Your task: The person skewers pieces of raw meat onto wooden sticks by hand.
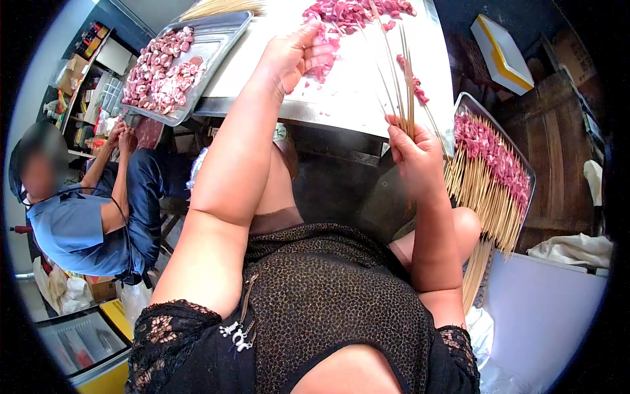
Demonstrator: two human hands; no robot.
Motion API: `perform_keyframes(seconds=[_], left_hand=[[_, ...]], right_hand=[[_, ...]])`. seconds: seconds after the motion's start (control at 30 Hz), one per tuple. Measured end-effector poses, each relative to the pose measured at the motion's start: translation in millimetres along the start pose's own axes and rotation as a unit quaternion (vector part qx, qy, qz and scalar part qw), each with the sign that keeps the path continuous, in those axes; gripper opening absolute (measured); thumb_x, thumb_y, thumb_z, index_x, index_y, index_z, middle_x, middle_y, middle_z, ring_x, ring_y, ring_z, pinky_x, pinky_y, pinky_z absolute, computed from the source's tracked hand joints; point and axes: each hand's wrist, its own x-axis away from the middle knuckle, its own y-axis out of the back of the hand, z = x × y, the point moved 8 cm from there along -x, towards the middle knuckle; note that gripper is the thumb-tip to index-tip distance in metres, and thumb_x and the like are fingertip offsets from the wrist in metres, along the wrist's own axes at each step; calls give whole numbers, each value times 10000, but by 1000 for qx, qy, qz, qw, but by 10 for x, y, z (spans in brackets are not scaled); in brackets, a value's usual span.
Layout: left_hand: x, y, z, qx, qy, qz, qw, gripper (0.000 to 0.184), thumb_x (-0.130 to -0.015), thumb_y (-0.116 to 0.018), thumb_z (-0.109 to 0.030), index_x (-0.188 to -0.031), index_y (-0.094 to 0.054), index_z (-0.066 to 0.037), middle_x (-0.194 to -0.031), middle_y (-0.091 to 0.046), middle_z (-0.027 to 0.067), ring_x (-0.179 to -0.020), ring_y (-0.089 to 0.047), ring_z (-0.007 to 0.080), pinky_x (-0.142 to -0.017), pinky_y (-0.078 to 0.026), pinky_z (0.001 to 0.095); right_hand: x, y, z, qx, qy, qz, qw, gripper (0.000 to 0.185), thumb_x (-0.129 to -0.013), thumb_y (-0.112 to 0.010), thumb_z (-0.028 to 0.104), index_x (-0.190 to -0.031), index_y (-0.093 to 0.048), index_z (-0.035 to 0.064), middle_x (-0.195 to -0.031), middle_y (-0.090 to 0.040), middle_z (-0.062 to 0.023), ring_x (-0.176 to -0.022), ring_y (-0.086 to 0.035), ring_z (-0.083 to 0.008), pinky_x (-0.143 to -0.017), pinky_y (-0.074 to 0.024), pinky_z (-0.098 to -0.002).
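My left hand [292,58] is at the left edge of the meat pile, its fingers curled round a piece of pink meat [321,38]. More cut meat [354,13] lies on the white tabletop [249,72]. My right hand [417,150] is closed round a bundle of thin bamboo skewers [408,98], which point up and fan out over the table's right part. Some of these skewers carry red meat [420,90] near their middle. Beside my right hand, a metal tray [530,197] holds many skewers threaded with meat [492,154].
At the back left, a metal tray [226,49] holds chunks of meat [161,72], with bare skewers [220,8] behind it. A co-worker [85,223] sits on the left, hands together. A white and yellow box [502,56] stands at the back right.
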Motion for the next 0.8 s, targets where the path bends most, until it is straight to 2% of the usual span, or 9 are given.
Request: perform_keyframes(seconds=[0.1,0.17,0.3,0.37,0.4,0.47,0.6,0.67,0.8], left_hand=[[-37,-43,16,-44,-41,28,998,129,-862,-579,-92,-916,-589,25,-892,-637,152,-781,-649,218,-681,-566,303],[-53,-20,-11,20,-71,21,997,87,-817,-613,-9,-890,-593,35,-863,-639,134,-765,-645,189,-664,-564,263],[-49,38,-75,44,-85,2,995,76,-819,-604,7,-883,-589,46,-843,-638,127,-750,-639,179,-659,-561,248],[-51,59,-77,28,-83,-13,996,127,-834,-596,-20,-954,-582,19,-921,-626,98,-838,-628,176,-738,-549,256],[-46,49,-82,28,-83,-13,996,127,-834,-596,-20,-954,-582,19,-921,-626,98,-838,-628,176,-738,-549,256],[-31,16,-98,46,-84,-11,995,84,-823,-606,-7,-881,-606,53,-821,-645,123,-700,-635,155,-652,-556,241],[30,-22,-144,15,-86,0,996,99,-822,-613,-21,-893,-617,48,-830,-651,124,-700,-641,155,-656,-559,245],[50,-86,-146,5,-66,37,997,109,-821,-618,-33,-898,-621,44,-851,-653,132,-736,-651,166,-660,-561,254],[43,-50,-150,-17,-47,44,998,134,-818,-622,-40,-913,-620,55,-881,-655,147,-758,-656,182,-666,-563,269]], right_hand=[[41,-22,20,4,-31,7,999,196,-862,-570,94,-1026,-585,-13,-672,-501,47,-540,-408,-6,-465,-284,-134],[51,-43,21,-4,-35,11,999,213,-855,-573,82,-1043,-577,-16,-680,-514,31,-561,-434,-14,-474,-305,-137],[1,-16,-65,17,-16,19,1000,204,-854,-568,72,-1037,-578,-19,-688,-521,23,-572,-447,-25,-486,-321,-143],[-17,24,-77,22,6,4,1000,219,-842,-595,114,-1031,-611,3,-666,-549,22,-506,-420,-16,-461,-315,-157],[-23,30,-91,22,6,4,1000,219,-842,-595,114,-1031,-611,3,-666,-549,22,-506,-420,-16,-461,-315,-157],[-28,58,-102,13,9,-7,1000,223,-840,-598,117,-1033,-612,5,-659,-545,27,-513,-419,-14,-470,-315,-155],[-11,95,-34,38,21,-10,999,214,-837,-605,115,-1022,-625,9,-651,-540,33,-526,-422,-12,-478,-316,-153],[6,112,19,75,21,-9,997,197,-844,-590,75,-1013,-620,-22,-700,-547,24,-611,-470,-34,-541,-359,-165],[7,176,68,112,57,-19,992,185,-834,-612,103,-990,-656,13,-667,-560,34,-569,-466,-17,-503,-344,-155]])
